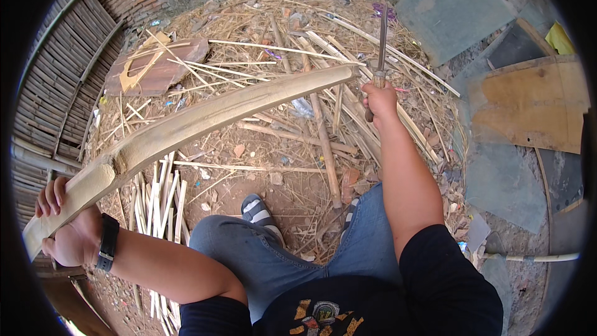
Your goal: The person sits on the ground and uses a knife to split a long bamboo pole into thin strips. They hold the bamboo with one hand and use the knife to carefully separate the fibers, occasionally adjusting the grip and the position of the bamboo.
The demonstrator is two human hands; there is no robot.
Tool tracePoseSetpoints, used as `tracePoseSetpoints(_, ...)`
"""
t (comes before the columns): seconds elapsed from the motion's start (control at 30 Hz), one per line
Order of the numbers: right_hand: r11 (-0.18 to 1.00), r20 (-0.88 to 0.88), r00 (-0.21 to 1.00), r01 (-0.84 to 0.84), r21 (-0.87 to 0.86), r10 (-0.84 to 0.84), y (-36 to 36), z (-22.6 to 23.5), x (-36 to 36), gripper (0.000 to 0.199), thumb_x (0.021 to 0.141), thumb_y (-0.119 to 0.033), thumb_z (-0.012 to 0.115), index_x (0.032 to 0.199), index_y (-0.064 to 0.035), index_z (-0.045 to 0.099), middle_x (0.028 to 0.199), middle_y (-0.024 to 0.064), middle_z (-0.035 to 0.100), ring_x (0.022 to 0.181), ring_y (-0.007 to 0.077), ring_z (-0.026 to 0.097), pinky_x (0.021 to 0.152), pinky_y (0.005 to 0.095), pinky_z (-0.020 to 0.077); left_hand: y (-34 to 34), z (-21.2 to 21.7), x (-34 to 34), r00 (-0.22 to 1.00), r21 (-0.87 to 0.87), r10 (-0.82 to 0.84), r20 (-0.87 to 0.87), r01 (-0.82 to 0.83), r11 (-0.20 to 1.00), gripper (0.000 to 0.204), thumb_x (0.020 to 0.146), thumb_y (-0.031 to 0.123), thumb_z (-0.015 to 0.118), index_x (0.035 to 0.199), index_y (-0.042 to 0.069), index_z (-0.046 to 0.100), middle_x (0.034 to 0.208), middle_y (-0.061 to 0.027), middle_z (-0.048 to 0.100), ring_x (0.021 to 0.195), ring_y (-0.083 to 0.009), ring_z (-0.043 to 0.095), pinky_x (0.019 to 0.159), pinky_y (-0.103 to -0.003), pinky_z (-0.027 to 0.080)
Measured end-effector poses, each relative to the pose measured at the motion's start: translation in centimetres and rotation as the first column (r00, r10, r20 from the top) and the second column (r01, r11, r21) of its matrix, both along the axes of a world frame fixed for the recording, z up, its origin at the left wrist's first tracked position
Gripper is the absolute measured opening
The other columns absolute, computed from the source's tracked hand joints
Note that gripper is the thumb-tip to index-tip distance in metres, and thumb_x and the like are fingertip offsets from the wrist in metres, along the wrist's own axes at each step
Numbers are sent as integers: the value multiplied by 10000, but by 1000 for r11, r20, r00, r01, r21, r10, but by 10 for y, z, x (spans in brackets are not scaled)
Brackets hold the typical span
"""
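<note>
Gripping the lower-left end of a split bamboo length point(230, 107) in the left hand point(76, 239), closed around its breadth, with fingers hooked over the far edge and thumb against the near one. Wearing a dark-strapped watch point(107, 242) on the same wrist. Held in the air above littered ground point(217, 196) and, toward the left, a pile of pale strips point(163, 202). Straw-yellow all along the bamboo: smooth and pale at the gripped end, crossed by a node point(113, 171), then marked beyond with darker streaks and long scratches. Slanting from lower left to upper right, with the long axis running crosswise and the narrower-looking far end pointing right and away. Bearing a small emblem point(325, 312) on the dark shirt point(385, 311), with print too small to make out. Clasping the handle point(369, 114) of a long knife point(382, 40) snugly in the right hand point(380, 96), just right of the bamboo's far end, with the dark blade pointing away. Edged on the far right by grey sheets point(457, 12) and a tan board point(528, 102).
</note>
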State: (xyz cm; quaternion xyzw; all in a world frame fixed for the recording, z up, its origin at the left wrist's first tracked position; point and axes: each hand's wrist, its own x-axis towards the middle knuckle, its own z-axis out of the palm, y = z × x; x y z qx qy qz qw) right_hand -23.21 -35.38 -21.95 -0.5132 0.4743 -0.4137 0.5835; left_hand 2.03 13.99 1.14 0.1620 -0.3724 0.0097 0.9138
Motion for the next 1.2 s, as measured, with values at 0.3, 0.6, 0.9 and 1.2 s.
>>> tracePoseSetpoints(0.3,983,-177,967,-174,65,183,14,-3,6,239,779,-97,715,955,-20,574,710,38,559,509,113,506,454,268,408,-42,-10,23,993,311,103,59,-116,943,361,877,427,357,900,72,421,779,-65,400,672,-196,405,649,-327,372)
tracePoseSetpoints(0.6,921,-165,907,-376,99,388,34,9,19,282,799,-143,743,996,-12,589,745,20,588,551,78,506,490,234,418,-152,-57,6,928,537,363,-86,-263,801,742,894,797,280,927,82,472,781,-28,431,651,-147,405,619,-278,354)
tracePoseSetpoints(0.9,821,-249,782,-550,156,571,100,15,45,346,872,-218,718,1088,-16,539,708,-16,509,546,67,466,499,229,407,-150,-57,7,937,525,334,-99,-236,818,731,915,773,242,923,78,468,781,-26,431,650,-143,399,619,-279,358)
tracePoseSetpoints(1.2,520,-229,503,-854,17,833,198,20,73,466,882,-241,715,1241,-3,535,812,16,577,576,68,497,488,253,428,-131,-69,30,999,460,31,-34,-12,888,760,819,830,399,931,83,482,796,-24,423,653,-149,395,635,-285,350)
